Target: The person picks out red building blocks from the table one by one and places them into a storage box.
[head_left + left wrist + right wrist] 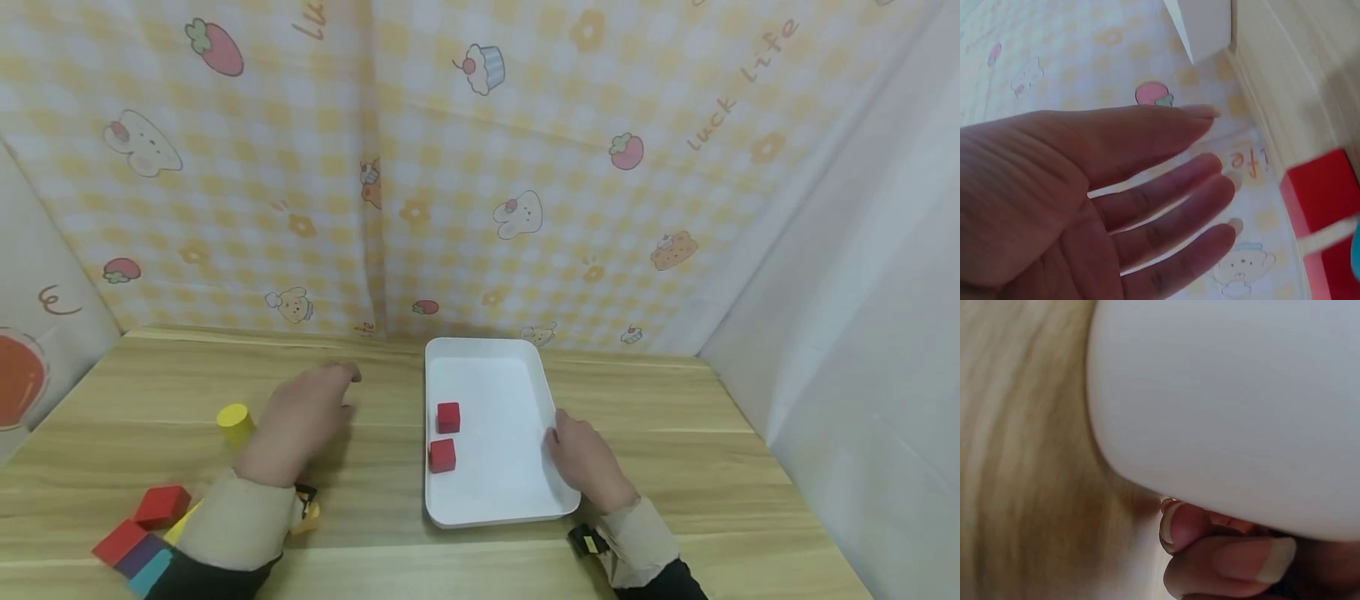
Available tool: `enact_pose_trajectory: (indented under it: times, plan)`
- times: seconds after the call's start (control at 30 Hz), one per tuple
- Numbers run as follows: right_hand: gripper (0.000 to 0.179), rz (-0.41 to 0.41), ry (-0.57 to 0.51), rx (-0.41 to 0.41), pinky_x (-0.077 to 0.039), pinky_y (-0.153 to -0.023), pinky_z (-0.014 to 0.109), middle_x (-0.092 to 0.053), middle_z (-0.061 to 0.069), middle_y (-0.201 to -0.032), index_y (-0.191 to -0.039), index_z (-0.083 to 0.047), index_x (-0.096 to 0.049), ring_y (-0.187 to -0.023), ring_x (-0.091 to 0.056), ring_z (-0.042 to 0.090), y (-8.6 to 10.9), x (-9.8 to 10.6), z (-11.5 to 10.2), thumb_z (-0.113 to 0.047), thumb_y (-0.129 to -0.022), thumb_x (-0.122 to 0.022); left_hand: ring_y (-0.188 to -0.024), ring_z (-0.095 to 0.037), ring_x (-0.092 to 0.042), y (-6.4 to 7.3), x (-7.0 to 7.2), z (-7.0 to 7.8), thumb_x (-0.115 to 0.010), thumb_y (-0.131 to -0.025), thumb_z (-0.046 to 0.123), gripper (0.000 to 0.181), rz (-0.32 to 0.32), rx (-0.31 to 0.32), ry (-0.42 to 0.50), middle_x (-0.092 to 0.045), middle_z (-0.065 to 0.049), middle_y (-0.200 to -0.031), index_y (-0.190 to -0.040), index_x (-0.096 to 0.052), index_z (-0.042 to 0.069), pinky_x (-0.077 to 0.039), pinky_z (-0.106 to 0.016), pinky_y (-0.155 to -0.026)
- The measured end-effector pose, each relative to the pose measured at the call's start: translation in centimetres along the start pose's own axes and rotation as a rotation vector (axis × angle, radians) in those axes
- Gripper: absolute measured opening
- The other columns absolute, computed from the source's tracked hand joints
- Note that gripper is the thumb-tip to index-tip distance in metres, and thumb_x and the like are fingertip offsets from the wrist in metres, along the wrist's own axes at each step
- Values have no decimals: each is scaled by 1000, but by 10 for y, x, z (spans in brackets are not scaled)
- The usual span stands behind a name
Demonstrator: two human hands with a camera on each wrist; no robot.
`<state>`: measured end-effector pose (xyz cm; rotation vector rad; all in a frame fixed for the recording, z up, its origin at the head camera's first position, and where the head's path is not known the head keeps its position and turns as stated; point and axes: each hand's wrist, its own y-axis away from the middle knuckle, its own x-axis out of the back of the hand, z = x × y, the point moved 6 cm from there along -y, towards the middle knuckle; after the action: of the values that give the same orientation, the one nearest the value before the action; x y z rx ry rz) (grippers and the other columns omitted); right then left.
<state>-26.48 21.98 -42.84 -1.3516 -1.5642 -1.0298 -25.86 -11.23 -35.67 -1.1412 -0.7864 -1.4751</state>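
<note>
My right hand (588,460) grips the right edge of a white rectangular tray (498,442) on the wooden table. In the right wrist view, its fingers (1241,565) curl at the side of the tray. Two red cubes, an upper one (448,417) and a lower one (442,456), sit along the tray's left side. Left of the tray, my left hand (300,425) hovers over the table, slightly blurred. Its fingers (1175,206) are loosely extended, with nothing held between them. A yellow cylinder (236,425) stands beside it, on its left.
At the table's front left lie several blocks: a red block (162,507), a second red block (120,542), a purple block (141,556) and a turquoise block (152,573). My left sleeve (236,521) partly hides yellow pieces there. A patterned yellow checked cloth (465,183) hangs behind the table.
</note>
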Motion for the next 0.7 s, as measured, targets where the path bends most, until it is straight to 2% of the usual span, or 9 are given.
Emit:
enact_pose_trajectory:
  times: [0.1,0.2,0.33,0.47,0.63,0.7]
  plan:
    - [39,-3,-2,-2,-55,-67,40,-68,32,-106,-129,16,-52,-78,-66,26,0,0,0,-12,-103,-46,-78,-28,-68,-1,4,-9,-73,-84,1,36,-11,38,12,-72,-25,-113,-119,-67,-3,-51,-38,-56]
    - [40,-4,-6,-5,-56,-69,40,-67,33,-110,-132,16,-50,-81,-67,27,0,1,1,-12,-104,-45,-75,-25,-63,-2,5,-16,-71,-84,0,38,-43,72,30,-70,-28,-116,-122,-65,-5,-48,-36,-54]
    - [38,-3,-5,-8,-56,-67,39,-68,32,-106,-130,15,-52,-78,-66,25,-1,1,2,-12,-104,-45,-87,-33,-68,-2,4,-23,-72,-84,2,39,-79,93,24,-67,-29,-120,-122,-65,-6,-53,-43,-61]
    - [36,-4,-12,-10,-54,-64,37,-69,29,-100,-126,14,-54,-74,-64,23,-1,0,2,-13,-104,-45,-99,-43,-68,-2,-1,-31,-79,-79,4,46,-113,102,19,-67,-30,-121,-121,-65,-7,-56,-53,-71]
    - [33,-2,-12,-7,-52,-61,35,-69,26,-95,-123,12,-56,-71,-61,21,-1,-1,1,-13,-103,-46,-97,-41,-68,-3,-11,-39,-84,-75,5,51,-171,110,42,-66,-31,-119,-120,-65,-8,-57,-51,-71]
    - [32,2,-11,-5,-51,-60,35,-68,24,-92,-121,11,-57,-69,-60,21,-1,-1,1,-13,-103,-46,-87,-36,-66,-4,-15,-41,-81,-76,2,38,-188,111,50,-69,-27,-108,-110,-67,-7,-55,-46,-66]
